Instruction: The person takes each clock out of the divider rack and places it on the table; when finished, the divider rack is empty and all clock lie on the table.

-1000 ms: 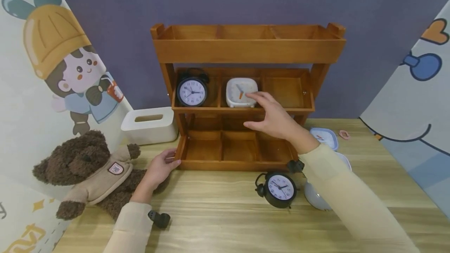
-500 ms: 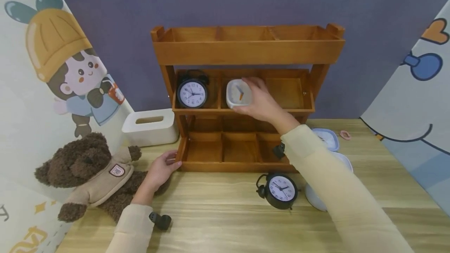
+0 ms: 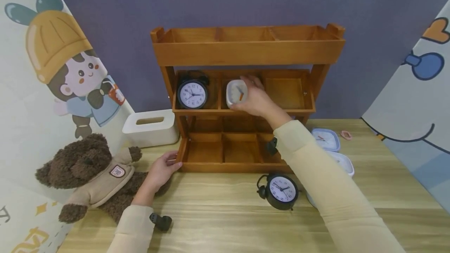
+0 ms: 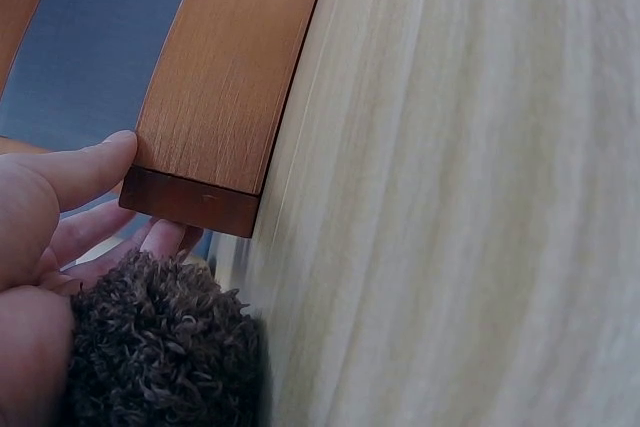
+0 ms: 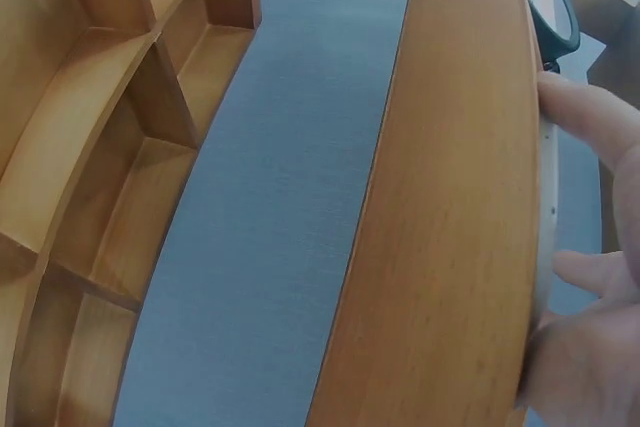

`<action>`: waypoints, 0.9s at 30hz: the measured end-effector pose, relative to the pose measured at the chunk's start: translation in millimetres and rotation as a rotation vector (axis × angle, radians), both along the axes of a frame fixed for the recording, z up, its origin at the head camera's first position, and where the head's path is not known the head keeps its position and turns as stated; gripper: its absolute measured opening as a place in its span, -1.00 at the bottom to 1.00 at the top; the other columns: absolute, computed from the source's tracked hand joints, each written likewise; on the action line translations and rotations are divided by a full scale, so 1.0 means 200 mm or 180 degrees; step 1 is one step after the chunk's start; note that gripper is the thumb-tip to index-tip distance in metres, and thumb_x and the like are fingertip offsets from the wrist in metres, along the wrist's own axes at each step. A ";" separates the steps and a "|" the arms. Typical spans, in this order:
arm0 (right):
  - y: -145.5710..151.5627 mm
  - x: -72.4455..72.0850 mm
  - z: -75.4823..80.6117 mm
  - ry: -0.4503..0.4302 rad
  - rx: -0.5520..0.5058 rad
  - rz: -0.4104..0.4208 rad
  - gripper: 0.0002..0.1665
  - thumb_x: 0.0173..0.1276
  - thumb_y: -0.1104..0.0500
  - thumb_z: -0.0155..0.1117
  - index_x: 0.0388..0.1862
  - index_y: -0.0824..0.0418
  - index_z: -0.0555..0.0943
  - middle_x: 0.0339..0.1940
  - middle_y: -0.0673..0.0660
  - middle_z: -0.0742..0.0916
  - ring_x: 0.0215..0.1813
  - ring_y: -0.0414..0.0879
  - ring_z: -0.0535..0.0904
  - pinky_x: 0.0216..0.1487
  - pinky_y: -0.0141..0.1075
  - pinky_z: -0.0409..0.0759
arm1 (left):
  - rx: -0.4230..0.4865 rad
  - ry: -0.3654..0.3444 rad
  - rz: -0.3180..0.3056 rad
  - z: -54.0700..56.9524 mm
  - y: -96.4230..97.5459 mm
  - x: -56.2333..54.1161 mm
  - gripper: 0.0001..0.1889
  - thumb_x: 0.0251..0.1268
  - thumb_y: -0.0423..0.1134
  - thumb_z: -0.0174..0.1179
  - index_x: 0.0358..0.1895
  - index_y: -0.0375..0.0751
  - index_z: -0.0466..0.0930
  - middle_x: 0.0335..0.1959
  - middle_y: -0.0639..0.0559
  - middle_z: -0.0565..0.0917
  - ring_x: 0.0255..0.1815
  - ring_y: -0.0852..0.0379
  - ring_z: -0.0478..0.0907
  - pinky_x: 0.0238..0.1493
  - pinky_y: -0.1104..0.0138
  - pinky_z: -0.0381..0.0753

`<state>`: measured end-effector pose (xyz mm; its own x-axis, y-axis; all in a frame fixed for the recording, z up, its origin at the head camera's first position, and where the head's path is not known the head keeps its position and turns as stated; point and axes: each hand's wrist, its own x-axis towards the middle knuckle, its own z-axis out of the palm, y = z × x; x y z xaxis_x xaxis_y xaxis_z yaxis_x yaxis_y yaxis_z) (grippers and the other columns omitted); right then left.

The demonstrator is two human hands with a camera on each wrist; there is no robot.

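The small white square clock [image 3: 234, 93] sits in the middle compartment of the wooden shelf's [image 3: 246, 53] second tier. My right hand [image 3: 258, 98] grips its right side, covering part of the dial; in the right wrist view only a pale edge of the clock [image 5: 547, 207] shows behind the wood. A round black alarm clock [image 3: 192, 94] stands in the compartment to its left. My left hand [image 3: 162, 171] holds the lower left corner of the shelf. The left wrist view shows the thumb [image 4: 95, 169] on one side of the wooden end and fingers on the other.
Another black alarm clock [image 3: 282, 192] lies on the table before the shelf. Right of it are two pale square clocks [image 3: 326, 139], partly behind my right sleeve, and a pink ring [image 3: 346, 135]. A white tissue box [image 3: 154, 134] and a brown teddy bear [image 3: 88, 167] are at left.
My right hand has moved from open fingers beside the white clock to a grip round its right side. My left hand keeps its hold on the shelf corner.
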<state>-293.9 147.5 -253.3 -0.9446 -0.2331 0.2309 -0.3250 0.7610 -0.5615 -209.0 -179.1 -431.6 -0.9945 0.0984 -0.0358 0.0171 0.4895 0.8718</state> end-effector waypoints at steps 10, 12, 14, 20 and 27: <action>0.01 -0.02 0.05 -0.0258 0.0325 0.0146 0.32 0.03 -0.07 0.56 0.57 0.30 -0.02 0.52 0.33 0.07 0.46 0.21 0.04 0.35 0.04 0.22 | -0.0013 -0.0066 0.0003 0.01 0.00 0.00 -0.46 0.44 -0.33 0.15 0.40 -0.40 0.27 0.28 -0.40 0.40 0.26 -0.32 0.37 0.17 -0.04 0.45; 0.02 -0.02 0.07 -0.0285 0.0365 0.0178 0.32 0.02 -0.05 0.58 0.57 0.30 -0.02 0.52 0.33 0.09 0.46 0.20 0.04 0.36 0.04 0.20 | -0.0011 -0.0084 0.0014 0.01 0.00 0.01 -0.46 0.44 -0.33 0.15 0.40 -0.40 0.27 0.28 -0.40 0.40 0.27 -0.32 0.37 0.18 -0.05 0.44; 0.02 -0.03 0.07 -0.0293 0.0371 0.0205 0.32 0.00 -0.04 0.59 0.57 0.29 0.00 0.51 0.33 0.12 0.45 0.18 0.05 0.36 0.03 0.21 | -0.0012 -0.0088 0.0032 0.01 0.00 0.01 -0.46 0.43 -0.33 0.16 0.40 -0.41 0.27 0.28 -0.40 0.40 0.27 -0.31 0.38 0.18 -0.05 0.44; 0.01 -0.04 0.04 -0.0072 0.0387 0.0180 0.29 -0.02 -0.09 0.58 0.55 0.31 0.08 0.44 0.34 0.21 0.39 0.17 0.14 0.32 -0.01 0.27 | -0.0013 -0.0077 0.0044 0.01 0.00 0.01 -0.46 0.43 -0.33 0.16 0.39 -0.41 0.27 0.28 -0.40 0.40 0.26 -0.32 0.37 0.18 -0.05 0.44; -0.01 -0.04 0.00 0.0088 0.0366 -0.0041 0.30 -0.04 -0.20 0.54 0.57 0.20 0.10 0.44 0.32 0.16 0.38 0.25 0.12 0.24 0.05 0.37 | -0.0004 -0.0063 0.0059 0.01 0.01 0.01 -0.47 0.42 -0.35 0.16 0.39 -0.41 0.29 0.27 -0.40 0.41 0.25 -0.32 0.39 0.17 -0.05 0.44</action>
<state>-301.3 145.2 -253.1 -0.9414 -0.2473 0.2293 -0.3288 0.8241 -0.4612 -207.6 -177.7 -429.1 -0.9953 0.0798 -0.0557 -0.0094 0.4906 0.8713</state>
